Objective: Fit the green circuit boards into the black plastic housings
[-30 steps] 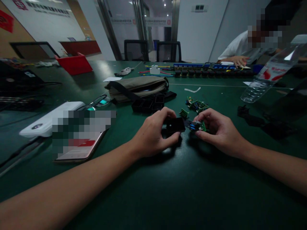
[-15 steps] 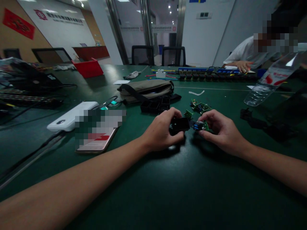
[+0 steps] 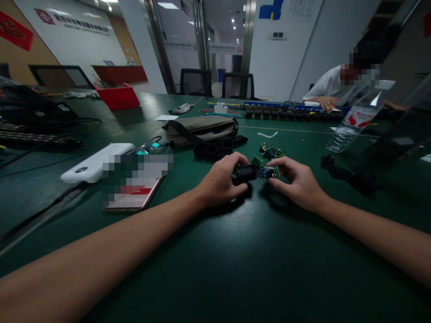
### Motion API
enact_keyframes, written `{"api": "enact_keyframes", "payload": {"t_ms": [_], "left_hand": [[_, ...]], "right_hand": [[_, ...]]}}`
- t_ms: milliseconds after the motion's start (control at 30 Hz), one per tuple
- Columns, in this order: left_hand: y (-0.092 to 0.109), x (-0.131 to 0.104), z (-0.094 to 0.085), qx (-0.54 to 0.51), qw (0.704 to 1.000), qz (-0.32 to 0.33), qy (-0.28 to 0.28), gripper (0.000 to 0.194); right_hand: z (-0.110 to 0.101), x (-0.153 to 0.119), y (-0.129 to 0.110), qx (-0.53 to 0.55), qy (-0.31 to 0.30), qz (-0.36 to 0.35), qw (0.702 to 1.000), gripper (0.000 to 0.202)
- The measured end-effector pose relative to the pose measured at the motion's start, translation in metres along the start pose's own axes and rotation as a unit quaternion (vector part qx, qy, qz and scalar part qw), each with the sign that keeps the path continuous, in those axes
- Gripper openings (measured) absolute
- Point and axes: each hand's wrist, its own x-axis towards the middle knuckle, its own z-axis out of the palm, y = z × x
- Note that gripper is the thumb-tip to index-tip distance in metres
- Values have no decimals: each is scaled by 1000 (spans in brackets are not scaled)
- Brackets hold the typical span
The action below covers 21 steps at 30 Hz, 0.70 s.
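Note:
My left hand [image 3: 220, 181] is closed around a small black plastic housing [image 3: 245, 173], thumb below and fingers above. Between the thumb and fingers of my right hand [image 3: 298, 181] is a small green circuit board [image 3: 272, 172] with blue and dark components on it. The board's inner end is right at the housing's right end; I cannot tell whether it has entered. Just behind my hands lie loose circuit boards [image 3: 274, 152] on the green table. Several black open housings [image 3: 210, 150] stand in a group behind my left hand.
Left of my arm are a phone [image 3: 134, 193] and a white power bank [image 3: 97, 162] with a cable. A grey-brown pouch [image 3: 202, 129] lies behind the housings. To the right stand a water bottle [image 3: 357, 117] and black parts [image 3: 353, 172]. Across the table sits a person [image 3: 325, 85].
The housing in my left hand has turned, so its open face shows less. The board has stayed close to its end. The whole view has shifted slightly.

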Motion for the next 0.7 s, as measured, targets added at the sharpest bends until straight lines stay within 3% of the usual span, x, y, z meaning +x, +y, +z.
{"api": "enact_keyframes", "payload": {"t_ms": [167, 267, 433, 700], "left_hand": [[0, 0, 0, 2, 1000, 7, -5, 36], [0, -1, 1, 4, 1000, 10, -8, 36], [-1, -1, 1, 4, 1000, 14, -7, 37], [-1, 0, 2, -5, 1000, 6, -15, 37]], "right_hand": [[1, -1, -2, 10, 12, 13, 1000, 30], [3, -4, -9, 47, 29, 62, 997, 31], [8, -9, -22, 142, -6, 124, 982, 32], [18, 4, -15, 215, 37, 128, 968, 28]]}}
